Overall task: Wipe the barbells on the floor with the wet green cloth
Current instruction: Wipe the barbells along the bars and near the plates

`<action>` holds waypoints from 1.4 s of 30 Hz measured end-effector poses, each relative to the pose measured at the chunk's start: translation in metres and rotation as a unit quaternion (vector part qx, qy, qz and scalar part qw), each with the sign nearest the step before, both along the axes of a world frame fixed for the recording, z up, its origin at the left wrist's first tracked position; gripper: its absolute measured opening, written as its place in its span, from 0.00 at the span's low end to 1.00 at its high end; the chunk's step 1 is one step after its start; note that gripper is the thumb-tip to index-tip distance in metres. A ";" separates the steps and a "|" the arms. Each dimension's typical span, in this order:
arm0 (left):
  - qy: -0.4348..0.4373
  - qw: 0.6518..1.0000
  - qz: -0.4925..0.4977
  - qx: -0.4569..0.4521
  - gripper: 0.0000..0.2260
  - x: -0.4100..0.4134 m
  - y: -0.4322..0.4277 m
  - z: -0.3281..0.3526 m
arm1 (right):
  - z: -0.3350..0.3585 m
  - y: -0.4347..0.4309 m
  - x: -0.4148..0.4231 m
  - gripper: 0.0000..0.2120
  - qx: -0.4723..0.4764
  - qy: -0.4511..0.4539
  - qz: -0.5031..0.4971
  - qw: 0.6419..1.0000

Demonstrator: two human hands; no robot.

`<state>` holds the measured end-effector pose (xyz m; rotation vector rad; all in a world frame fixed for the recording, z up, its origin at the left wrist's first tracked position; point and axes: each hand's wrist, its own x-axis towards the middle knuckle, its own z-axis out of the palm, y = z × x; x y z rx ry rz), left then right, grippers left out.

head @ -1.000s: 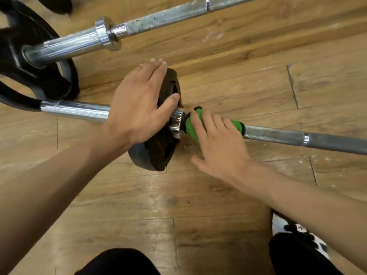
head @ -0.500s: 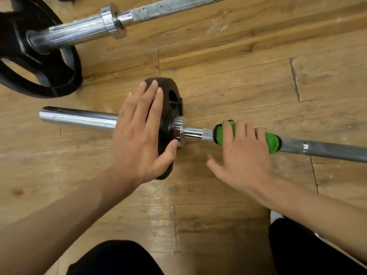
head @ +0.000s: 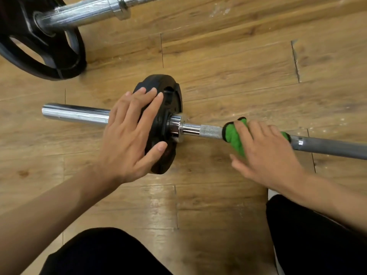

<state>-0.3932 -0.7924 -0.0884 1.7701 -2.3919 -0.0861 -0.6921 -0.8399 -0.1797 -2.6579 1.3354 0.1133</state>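
A barbell [head: 327, 145] lies across the wooden floor, its chrome sleeve [head: 75, 114] pointing left. A small black weight plate [head: 170, 96] sits on it. My left hand [head: 131, 135] rests on the plate's outer face with fingers spread and the thumb on the plate's near rim. My right hand [head: 266, 153] wraps the green cloth [head: 234, 135] round the shaft, a little to the right of the collar [head: 175, 127]. The knurled stretch [head: 210, 131] between collar and cloth is bare.
A second barbell [head: 83, 12] with a large black plate [head: 49, 56] lies at the top left. A raised wooden ledge [head: 258, 18] runs along the back. My knees in black trousers [head: 317, 235] are at the bottom edge.
My right hand slid the green cloth to the right along the shaft, away from the collar, uncovering the knurled part. My left hand stayed on the small plate.
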 end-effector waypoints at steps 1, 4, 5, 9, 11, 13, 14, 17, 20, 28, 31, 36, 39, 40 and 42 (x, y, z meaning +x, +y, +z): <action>0.005 1.000 -0.006 0.008 0.38 0.000 0.000 0.002 | 0.002 0.004 -0.014 0.37 -0.002 0.002 -0.012 1.000; 0.007 0.999 0.008 0.030 0.38 0.000 -0.001 0.003 | 0.009 0.015 -0.026 0.39 0.008 0.021 -0.033 0.999; 0.005 0.999 0.010 0.034 0.38 -0.001 0.000 0.003 | 0.009 0.019 -0.020 0.41 0.020 0.034 -0.040 0.998; -0.003 0.999 -0.002 0.046 0.37 -0.003 0.003 0.002 | 0.012 0.030 0.019 0.43 0.079 0.074 -0.031 0.994; -0.006 0.998 -0.006 0.056 0.37 -0.004 0.005 0.004 | 0.015 0.033 0.035 0.41 0.094 0.063 -0.015 0.993; -0.017 0.998 -0.009 0.066 0.37 -0.005 0.005 0.007 | 0.021 0.034 0.056 0.38 0.115 0.048 -0.002 0.992; -0.024 0.997 -0.011 0.071 0.37 -0.005 0.005 0.008 | 0.024 0.034 0.068 0.37 0.125 0.037 0.010 0.991; -0.036 0.995 -0.019 0.095 0.37 -0.007 -0.001 0.011 | 0.030 0.034 0.101 0.37 0.147 0.003 0.049 0.988; -0.065 0.990 -0.017 0.123 0.37 -0.010 -0.003 0.013 | 0.024 0.031 0.092 0.38 0.150 -0.003 0.077 0.986; -0.081 0.993 -0.010 0.087 0.32 -0.014 0.027 0.007 | 0.007 0.051 -0.049 0.39 0.068 0.030 0.061 0.995; -0.077 0.994 -0.005 0.071 0.33 -0.016 0.038 0.004 | 0.007 0.055 -0.055 0.40 0.074 0.054 0.052 0.994; -0.091 0.994 -0.015 0.064 0.34 -0.018 0.039 0.004 | 0.009 0.066 0.011 0.45 0.079 0.040 0.057 0.994; -0.092 0.993 -0.021 0.075 0.33 -0.016 0.023 0.005 | 0.011 0.064 0.072 0.47 0.070 0.027 0.067 0.995; -0.085 0.993 -0.016 0.079 0.33 -0.015 0.015 0.006 | 0.013 0.062 0.089 0.47 0.073 0.028 0.072 0.994; -0.071 0.995 -0.001 0.069 0.32 -0.011 0.002 0.010 | 0.012 0.052 0.101 0.44 0.067 0.015 0.087 0.994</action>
